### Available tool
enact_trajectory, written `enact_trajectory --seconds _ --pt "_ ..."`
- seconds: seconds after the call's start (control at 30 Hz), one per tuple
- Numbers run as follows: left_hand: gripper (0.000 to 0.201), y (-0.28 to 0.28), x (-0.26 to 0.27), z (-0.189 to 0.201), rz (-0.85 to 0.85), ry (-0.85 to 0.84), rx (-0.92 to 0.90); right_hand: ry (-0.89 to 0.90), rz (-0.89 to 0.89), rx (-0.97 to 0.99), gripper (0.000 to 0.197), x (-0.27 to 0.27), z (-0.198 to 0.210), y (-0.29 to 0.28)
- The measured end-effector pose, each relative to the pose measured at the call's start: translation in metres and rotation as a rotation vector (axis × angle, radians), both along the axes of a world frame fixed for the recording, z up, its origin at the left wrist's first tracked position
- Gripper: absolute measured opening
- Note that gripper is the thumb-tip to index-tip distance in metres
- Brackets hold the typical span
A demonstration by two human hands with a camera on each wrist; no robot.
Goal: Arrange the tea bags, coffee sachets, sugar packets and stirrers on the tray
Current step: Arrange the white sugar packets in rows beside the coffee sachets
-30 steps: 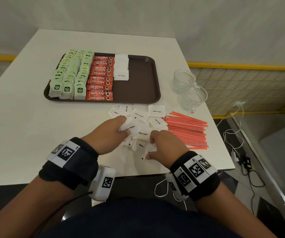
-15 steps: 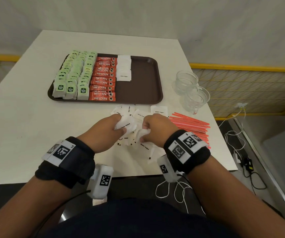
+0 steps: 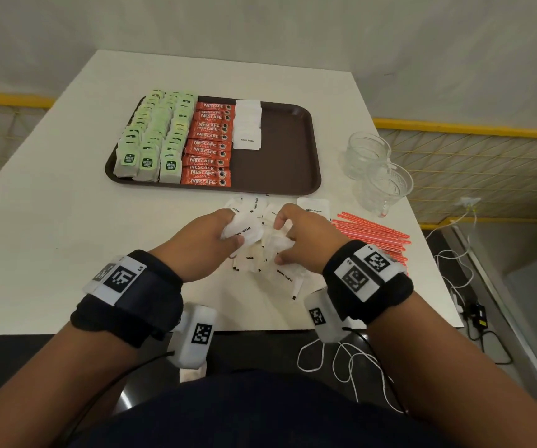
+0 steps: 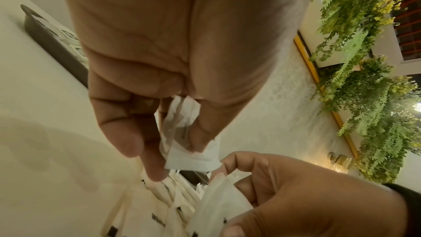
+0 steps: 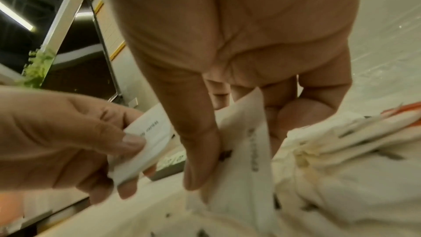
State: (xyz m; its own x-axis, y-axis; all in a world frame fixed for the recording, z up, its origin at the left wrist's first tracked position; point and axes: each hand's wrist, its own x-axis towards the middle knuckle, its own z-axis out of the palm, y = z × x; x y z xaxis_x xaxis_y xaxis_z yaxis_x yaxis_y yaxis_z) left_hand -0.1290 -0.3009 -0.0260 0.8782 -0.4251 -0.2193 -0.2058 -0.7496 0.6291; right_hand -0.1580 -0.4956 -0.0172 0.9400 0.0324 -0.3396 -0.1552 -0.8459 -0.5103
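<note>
A brown tray (image 3: 293, 150) holds rows of green tea bags (image 3: 154, 134), red coffee sachets (image 3: 210, 143) and a short stack of white sugar packets (image 3: 247, 124). In front of it a loose pile of sugar packets (image 3: 280, 273) lies on the white table. My left hand (image 3: 225, 232) grips a small stack of sugar packets (image 4: 191, 154) between thumb and fingers. My right hand (image 3: 285, 239) pinches one sugar packet (image 5: 246, 132) above the pile, close beside the left hand. Orange stirrers (image 3: 374, 231) lie to the right of the pile.
Two clear glass cups (image 3: 380, 173) stand right of the tray, near the table's right edge. White cables (image 3: 341, 360) hang below the front edge. A yellow-railed mesh fence (image 3: 471, 150) runs beyond the table on the right.
My right hand has lifted a packet from the near side of the pile and moved up and left toward the left hand. The left hand has kept its stack, nearly still.
</note>
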Motion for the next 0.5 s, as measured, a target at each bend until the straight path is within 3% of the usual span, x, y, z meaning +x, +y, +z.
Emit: enact_trajectory --seconds 0.1,0.23,0.5 --pt "0.028 0.002 0.001 0.001 0.01 -0.002 0.007 0.025 0.011 0.066 0.05 -0.008 0.01 -0.006" --pt "0.03 0.001 0.001 0.004 -0.005 0.025 -0.001 0.124 0.063 -0.026 0.055 -0.02 0.002 -0.003" --pt "0.023 -0.006 -0.002 0.002 -0.07 0.047 0.002 0.099 0.034 -0.095 0.061 -0.023 -0.01 0.001"
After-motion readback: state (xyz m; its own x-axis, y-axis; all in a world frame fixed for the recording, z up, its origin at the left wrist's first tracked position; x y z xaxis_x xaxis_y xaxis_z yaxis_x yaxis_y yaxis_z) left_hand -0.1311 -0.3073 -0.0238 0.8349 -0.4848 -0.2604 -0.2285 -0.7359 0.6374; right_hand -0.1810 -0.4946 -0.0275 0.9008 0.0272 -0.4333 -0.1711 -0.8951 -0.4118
